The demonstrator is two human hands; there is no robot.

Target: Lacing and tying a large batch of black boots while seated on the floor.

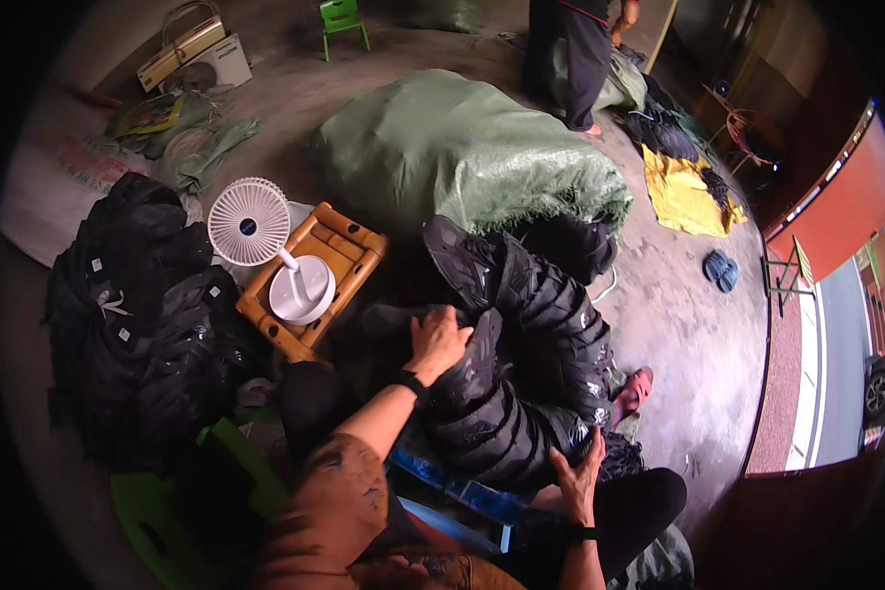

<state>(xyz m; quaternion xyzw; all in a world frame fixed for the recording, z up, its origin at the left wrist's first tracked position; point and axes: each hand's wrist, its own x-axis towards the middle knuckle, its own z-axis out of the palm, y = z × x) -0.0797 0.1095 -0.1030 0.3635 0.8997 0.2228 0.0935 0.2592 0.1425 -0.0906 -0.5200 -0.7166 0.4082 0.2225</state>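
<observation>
- Right hand [577, 479], nearest the lens, fingers spread and pressed on the lower end of a black quilted jacket [521, 364] lying across the lap.
- Left hand [437, 342] lies flat on the jacket's upper left edge, fingers together, not pinching.
- Jacket runs from between both hands up toward a green sack [462, 147].
- Left of the left hand: white fan [256, 226] on a wooden stool [315, 285].
- Further left: pile of black jackets [143, 324].
- Beyond the sack: a person's legs [575, 59], yellow cloth [683, 197].
</observation>
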